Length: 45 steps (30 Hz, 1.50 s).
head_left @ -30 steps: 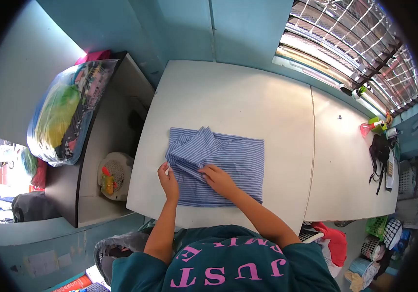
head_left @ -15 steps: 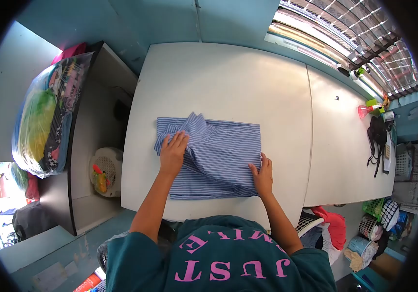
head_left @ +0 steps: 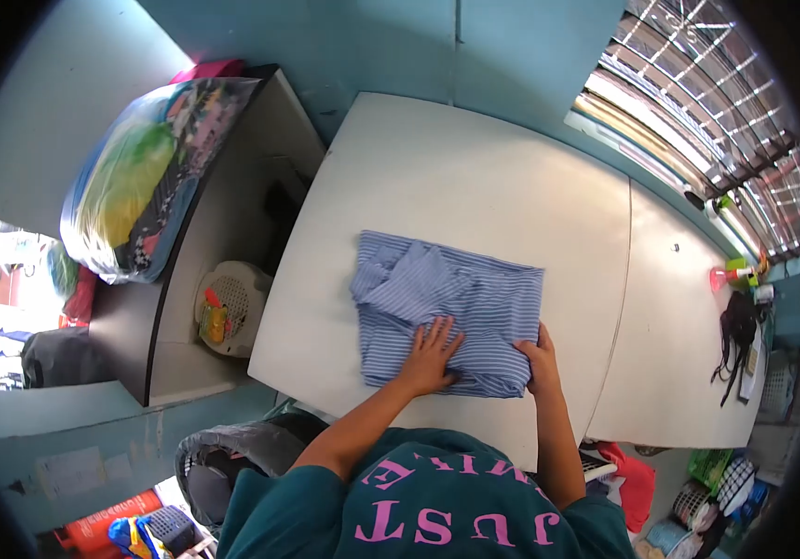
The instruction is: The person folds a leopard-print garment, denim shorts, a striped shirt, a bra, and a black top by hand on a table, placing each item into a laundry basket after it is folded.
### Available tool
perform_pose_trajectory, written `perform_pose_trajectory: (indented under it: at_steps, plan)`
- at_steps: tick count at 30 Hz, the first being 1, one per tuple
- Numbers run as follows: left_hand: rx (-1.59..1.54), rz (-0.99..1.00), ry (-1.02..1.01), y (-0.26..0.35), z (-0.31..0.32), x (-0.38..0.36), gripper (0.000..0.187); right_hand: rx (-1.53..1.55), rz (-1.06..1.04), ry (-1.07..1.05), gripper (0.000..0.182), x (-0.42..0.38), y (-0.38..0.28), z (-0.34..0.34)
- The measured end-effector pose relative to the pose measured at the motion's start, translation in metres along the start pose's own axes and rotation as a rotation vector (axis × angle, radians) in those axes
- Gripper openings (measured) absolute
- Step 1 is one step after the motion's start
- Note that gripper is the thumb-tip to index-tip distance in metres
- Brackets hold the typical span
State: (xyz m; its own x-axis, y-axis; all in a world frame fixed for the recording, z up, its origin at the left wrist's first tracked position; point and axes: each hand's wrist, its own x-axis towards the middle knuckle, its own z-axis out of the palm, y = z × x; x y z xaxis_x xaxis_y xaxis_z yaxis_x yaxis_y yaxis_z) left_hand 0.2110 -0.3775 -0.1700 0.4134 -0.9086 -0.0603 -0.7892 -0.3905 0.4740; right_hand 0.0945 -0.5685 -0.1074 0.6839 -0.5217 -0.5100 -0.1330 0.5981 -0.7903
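Note:
A blue and white striped garment (head_left: 502,307) lies folded on the white table (head_left: 437,168), with a bunched part on its upper left. My left hand (head_left: 433,357) rests on the lower middle of the cloth with its fingers spread. At the lower right edge of the garment, my right hand (head_left: 540,361) holds the cloth, thumb on top and the other fingers along the side and partly hidden.
To the left stands a shelf (head_left: 162,368) with a plastic bag of textiles (head_left: 130,186) on top and a pale basket (head_left: 232,307) inside. A spray bottle (head_left: 718,278) and black straps (head_left: 738,326) are at the far right. A barred window is at the upper right.
My left hand has moved from the bunched upper left part down to the lower middle of the garment. The camera view has tilted. My right hand remains at the right edge.

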Motion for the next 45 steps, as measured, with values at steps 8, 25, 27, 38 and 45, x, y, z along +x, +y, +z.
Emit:
perform_pose_trajectory:
  at_steps: [8,25,27,38,45]
  plan:
    - [-0.929,-0.395,0.568,-0.015,-0.052,-0.002,0.044,-0.548,-0.248,0.045,0.055,-0.021,-0.034,0.094]
    - [-0.618,-0.73,0.857,-0.008,-0.013,-0.078,0.051,-1.602,-0.781,-0.184,0.054,0.119,-0.004,0.123]
    - [-1.251,-1.166,0.944,0.015,0.009,-0.09,0.057,-1.684,-0.54,-0.268,0.071,0.136,-0.007,0.122]
    - [-1.467,-1.343,0.598,0.033,0.021,-0.098,0.07,-1.058,0.208,-0.494,0.072,0.079,0.012,0.014]
    - [-1.644,-1.102,0.594,0.049,0.018,-0.119,0.07,-0.342,0.466,-0.514,0.06,-0.003,0.02,-0.03]
